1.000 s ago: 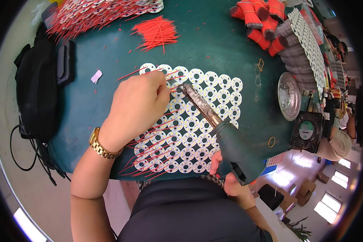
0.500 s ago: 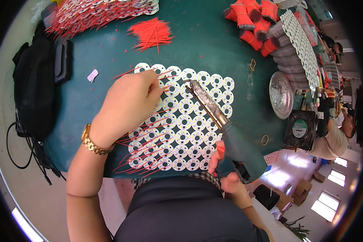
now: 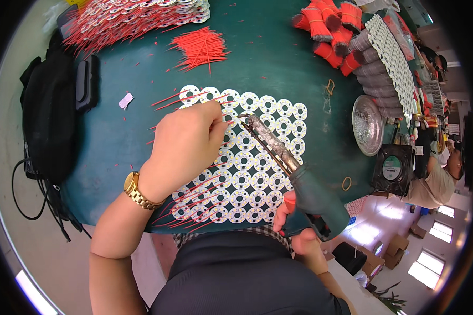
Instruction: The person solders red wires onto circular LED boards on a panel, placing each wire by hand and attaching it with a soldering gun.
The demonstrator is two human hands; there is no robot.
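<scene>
A panel of joined white ring-shaped LED boards (image 3: 259, 180) lies on the green table. Thin red wires (image 3: 168, 98) stick out from many rings on its left side. My left hand (image 3: 188, 137), with a gold watch (image 3: 136, 191) on the wrist, hovers over the panel's upper left. Its fingers are pinched on a red wire, of which a short end shows by the fingertips. In my right hand (image 3: 294, 223) is a soldering gun (image 3: 310, 189) with a dark green body. Its tip is over the panel, close to my left fingertips.
Loose red wires (image 3: 202, 48) lie in a pile beyond the panel, near stacked wired panels (image 3: 142, 16). Wire bundles (image 3: 328, 31), a round clear dish (image 3: 367, 126) and a small fan (image 3: 391, 165) stand right. A black bag (image 3: 50, 115) and dark case (image 3: 86, 83) are left.
My left hand has moved right and slightly toward me across the panel. The soldering gun's tip has come slightly lower, closer to the left fingertips.
</scene>
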